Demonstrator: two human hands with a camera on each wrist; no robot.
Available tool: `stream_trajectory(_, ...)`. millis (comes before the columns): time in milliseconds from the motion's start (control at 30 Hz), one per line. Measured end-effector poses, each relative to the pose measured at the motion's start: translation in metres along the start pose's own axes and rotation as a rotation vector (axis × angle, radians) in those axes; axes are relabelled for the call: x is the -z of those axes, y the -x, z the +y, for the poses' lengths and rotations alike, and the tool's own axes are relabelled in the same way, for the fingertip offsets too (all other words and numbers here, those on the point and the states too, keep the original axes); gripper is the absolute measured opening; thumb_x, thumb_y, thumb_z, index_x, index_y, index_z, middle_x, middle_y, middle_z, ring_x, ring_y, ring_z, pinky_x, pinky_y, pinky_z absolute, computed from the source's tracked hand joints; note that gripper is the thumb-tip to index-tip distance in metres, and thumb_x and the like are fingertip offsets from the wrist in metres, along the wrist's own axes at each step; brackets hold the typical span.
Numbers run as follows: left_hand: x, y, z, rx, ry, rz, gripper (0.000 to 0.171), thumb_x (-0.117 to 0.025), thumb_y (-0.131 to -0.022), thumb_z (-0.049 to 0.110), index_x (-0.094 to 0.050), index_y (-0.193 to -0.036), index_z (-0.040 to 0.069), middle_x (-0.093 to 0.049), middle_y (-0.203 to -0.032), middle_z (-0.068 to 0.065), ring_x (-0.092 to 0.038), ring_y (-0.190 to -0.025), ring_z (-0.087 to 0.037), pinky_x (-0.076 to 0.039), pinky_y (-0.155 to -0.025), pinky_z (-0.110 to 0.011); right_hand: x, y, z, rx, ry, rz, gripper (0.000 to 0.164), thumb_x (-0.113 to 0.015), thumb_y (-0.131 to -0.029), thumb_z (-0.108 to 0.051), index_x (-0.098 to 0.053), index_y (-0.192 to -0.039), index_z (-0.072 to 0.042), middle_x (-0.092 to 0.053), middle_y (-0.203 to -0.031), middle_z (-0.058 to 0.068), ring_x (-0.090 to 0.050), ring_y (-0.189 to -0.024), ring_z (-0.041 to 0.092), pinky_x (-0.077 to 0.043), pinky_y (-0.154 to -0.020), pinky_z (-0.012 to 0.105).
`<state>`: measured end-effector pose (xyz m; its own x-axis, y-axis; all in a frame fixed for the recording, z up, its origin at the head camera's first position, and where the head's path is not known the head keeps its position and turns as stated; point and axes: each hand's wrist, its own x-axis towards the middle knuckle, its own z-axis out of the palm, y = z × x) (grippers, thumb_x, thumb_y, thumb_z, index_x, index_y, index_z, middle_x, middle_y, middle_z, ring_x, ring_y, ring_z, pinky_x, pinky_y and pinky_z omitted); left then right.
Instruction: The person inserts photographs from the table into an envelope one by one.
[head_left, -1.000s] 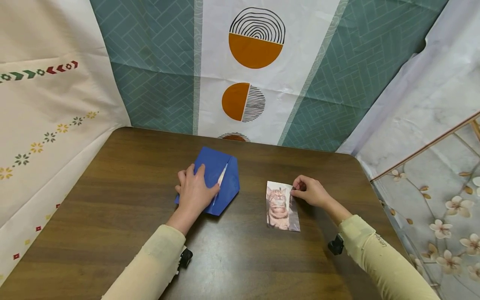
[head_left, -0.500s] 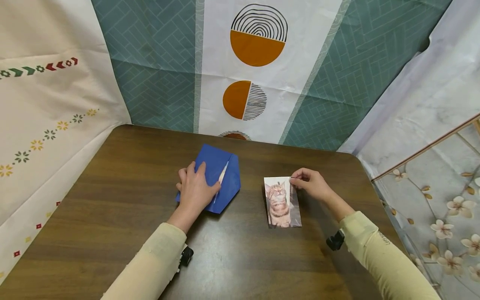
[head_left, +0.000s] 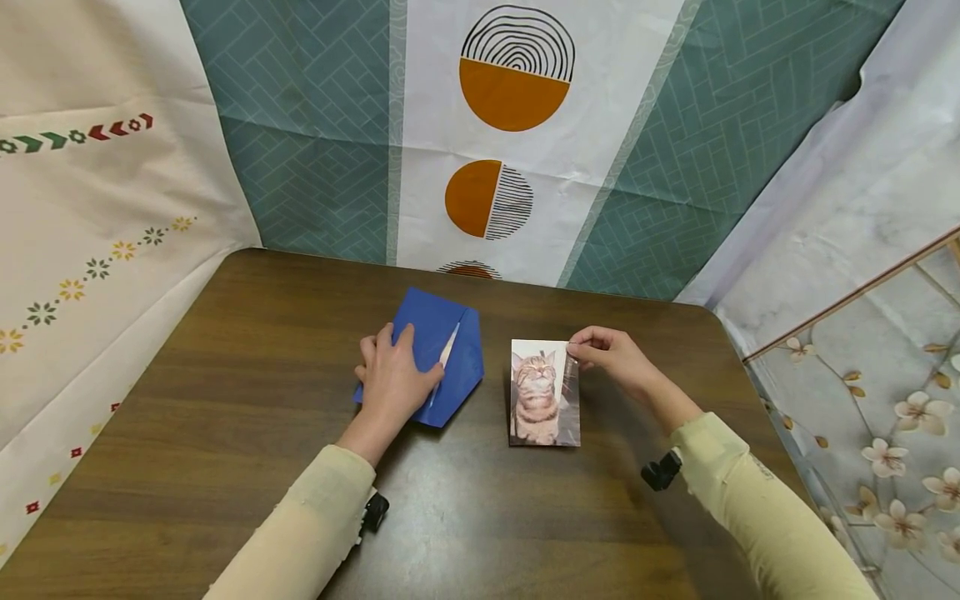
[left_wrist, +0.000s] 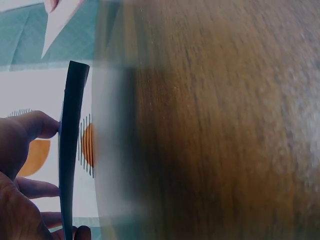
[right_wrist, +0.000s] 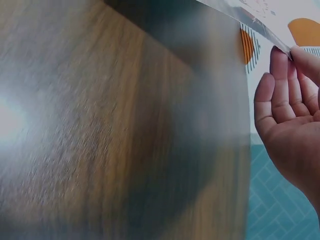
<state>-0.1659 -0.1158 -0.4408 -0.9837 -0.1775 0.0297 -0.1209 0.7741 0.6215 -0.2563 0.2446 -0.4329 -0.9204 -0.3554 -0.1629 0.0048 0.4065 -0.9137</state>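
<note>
A blue envelope lies under my left hand left of the table's middle, its mouth showing a pale slit. The left hand holds it, with spread fingers on its upper face and the thumb near the slit. Seen edge-on in the left wrist view, the envelope has a fingertip on its far side at the bottom. My right hand pinches the upper right corner of a cat photo card between thumb and fingers. The card hangs above the table, picture up, apart from the envelope.
A brown wooden table spreads beneath both hands. Behind it hangs a teal and white patterned cloth. Cream cloth borders the left side, and a flowered, marbled sheet the right.
The right hand has lifted the photo card and carried it left and a little away from me, towards the envelope. The left hand and envelope have hardly moved.
</note>
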Motion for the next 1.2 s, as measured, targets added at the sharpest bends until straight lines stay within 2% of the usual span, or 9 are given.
stream_trajectory(367,-0.002,0.001,0.002,-0.001,0.009,0.003,0.08,-0.078,-0.093,0.038,-0.049,-0.158,0.002,-0.033,-0.165,-0.03,-0.027,-0.146,-0.053,-0.035,-0.103,-0.077,-0.019,-0.014,-0.012,0.003,-0.075,-0.044,0.022,-0.071,-0.104,-0.016,-0.069,-0.114,0.003,-0.071,-0.094,-0.001,-0.066,-0.089,0.015,-0.057,-0.093,0.048)
stream_trajectory(600,-0.003,0.001,0.004,-0.011,0.015,0.022,0.08,-0.079,-0.092,0.038,-0.05,-0.158,0.002,-0.035,-0.165,-0.03,-0.028,-0.145,-0.053,-0.037,-0.1,-0.076,-0.036,-0.029,-0.013,0.01,-0.156,-0.09,0.014,-0.069,-0.104,-0.01,-0.071,-0.112,0.003,-0.072,-0.094,-0.001,-0.068,-0.087,0.013,-0.059,-0.084,0.035)
stream_trajectory(967,-0.003,0.001,0.01,-0.024,0.014,0.024,0.081,-0.08,-0.092,0.039,-0.051,-0.158,0.003,-0.036,-0.165,-0.029,-0.029,-0.145,-0.052,-0.038,-0.1,-0.075,-0.067,-0.052,-0.016,-0.006,-0.097,-0.127,0.016,-0.072,-0.101,-0.008,-0.072,-0.111,0.006,-0.074,-0.087,0.0,-0.068,-0.077,0.013,-0.061,-0.078,0.031)
stream_trajectory(1200,-0.002,0.001,0.012,-0.034,0.017,0.024,0.08,-0.08,-0.092,0.041,-0.051,-0.158,0.003,-0.036,-0.165,-0.029,-0.029,-0.145,-0.052,-0.038,-0.101,-0.077,-0.077,-0.061,-0.017,0.007,-0.056,-0.127,0.016,-0.072,-0.101,-0.007,-0.073,-0.108,0.007,-0.072,-0.081,-0.002,-0.066,-0.075,0.012,-0.059,-0.074,0.029)
